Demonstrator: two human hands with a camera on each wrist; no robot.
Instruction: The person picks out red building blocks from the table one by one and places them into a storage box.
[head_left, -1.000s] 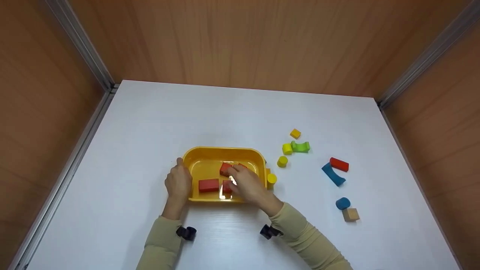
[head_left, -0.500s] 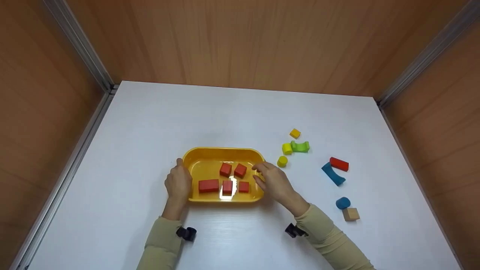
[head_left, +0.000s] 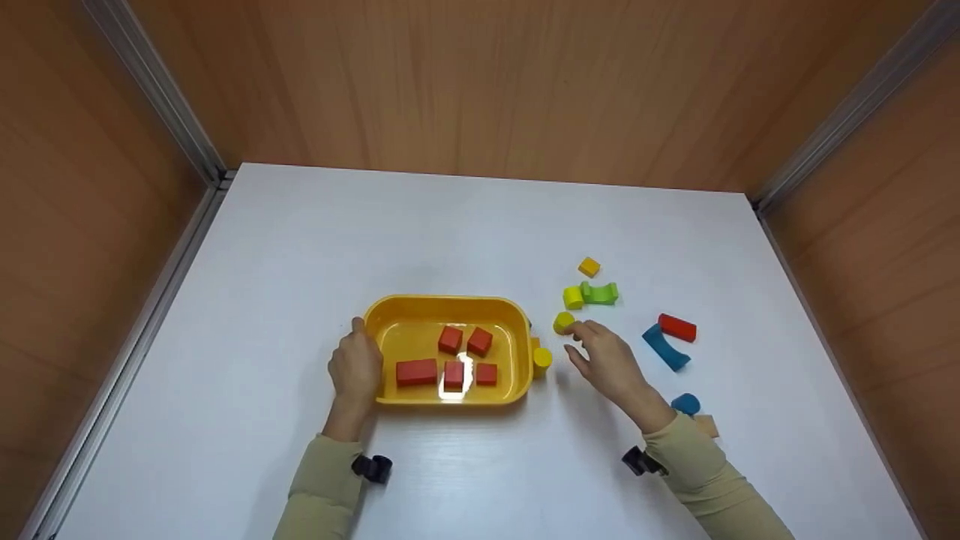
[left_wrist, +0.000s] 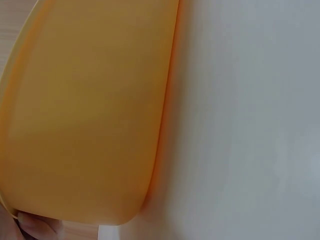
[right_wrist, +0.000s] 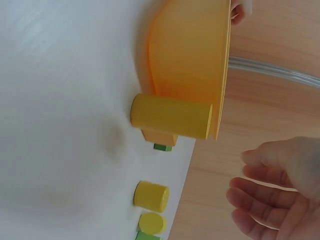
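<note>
My left hand grips the left end of a yellow plastic tray; in the left wrist view its fingertips show at the tray's rim. Several red blocks lie inside the tray in two loose rows. My right hand hovers right of the tray, fingers loosely bent, holding nothing. Its fingertips are nearest a short yellow cylinder. A taller yellow cylinder stands upright beside the tray's right end, with an orange block partly hidden behind it.
Farther back are another yellow cylinder, a green curved block and an orange cube. Rightward lie a red block, a blue arch, a blue cylinder and a plain wooden cube, part covered by my right arm.
From over the red blocks in the tray, my right hand has moved right, past the tray's end, toward the short yellow cylinder. My left hand and the tray stay in place.
</note>
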